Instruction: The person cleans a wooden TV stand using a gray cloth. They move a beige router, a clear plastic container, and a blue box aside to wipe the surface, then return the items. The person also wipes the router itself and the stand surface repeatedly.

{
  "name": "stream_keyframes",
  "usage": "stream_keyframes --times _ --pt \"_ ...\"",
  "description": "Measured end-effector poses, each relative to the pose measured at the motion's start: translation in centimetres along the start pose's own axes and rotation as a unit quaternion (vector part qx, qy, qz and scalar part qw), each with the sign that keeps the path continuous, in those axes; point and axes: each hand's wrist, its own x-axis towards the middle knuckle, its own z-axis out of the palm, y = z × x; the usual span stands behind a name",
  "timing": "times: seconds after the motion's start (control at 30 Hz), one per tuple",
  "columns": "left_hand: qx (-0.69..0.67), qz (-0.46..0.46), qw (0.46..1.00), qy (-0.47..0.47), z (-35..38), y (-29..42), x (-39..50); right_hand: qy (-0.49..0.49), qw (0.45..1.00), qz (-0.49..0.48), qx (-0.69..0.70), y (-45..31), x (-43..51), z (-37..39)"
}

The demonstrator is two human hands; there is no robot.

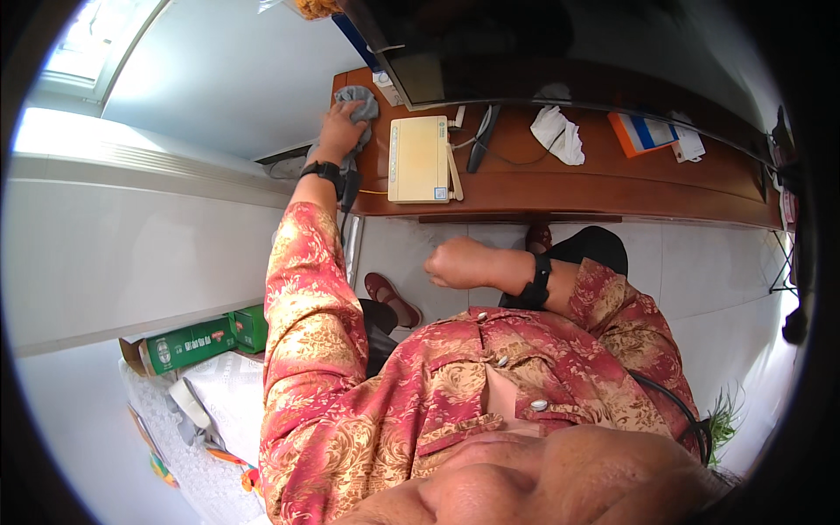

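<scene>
My left hand [342,131] presses on a grey cloth [356,98] at the left end of a reddish-brown wooden cabinet top [499,187]. Part of the cloth hangs beside the hand, along the cabinet's left edge. Just right of it lies a cream router [417,159] with white antennas and cables. My right hand [454,264] is curled in front of my body, over the floor, touching nothing; whether something small is inside it is hidden. Farther right on the cabinet are a black stick-like device [483,141], a crumpled white tissue [556,134] and an orange and blue box [642,133].
A large black television screen [558,52] overhangs the back of the cabinet. A small white box [387,88] stands near the cloth. White wall panels rise at the left, above green cartons [190,344] and a lace-covered surface [223,380]. A green plant [722,420] is at lower right.
</scene>
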Motion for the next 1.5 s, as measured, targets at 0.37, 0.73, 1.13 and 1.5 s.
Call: stream_keyframes --times 0.37,0.73,1.13,1.5 --pt "-0.164 -0.15 0.973 0.063 -8.1 4.7 -3.3 0.026 0.999 -0.029 -0.037 0.1 1.3 -0.6" --pt "-0.592 -0.036 0.677 0.436 -27.5 5.3 0.1 -0.008 0.997 -0.06 -0.041 -1.9 3.6 0.3" --pt "-0.245 -0.199 0.937 0.146 -6.5 5.4 -8.3 -0.012 0.999 -0.031 -0.028 -1.3 2.5 -0.3" --pt "0.061 -0.027 0.996 -0.051 -5.2 7.6 -7.7 -0.036 0.999 0.003 -0.029 -0.7 0.9 -0.2"
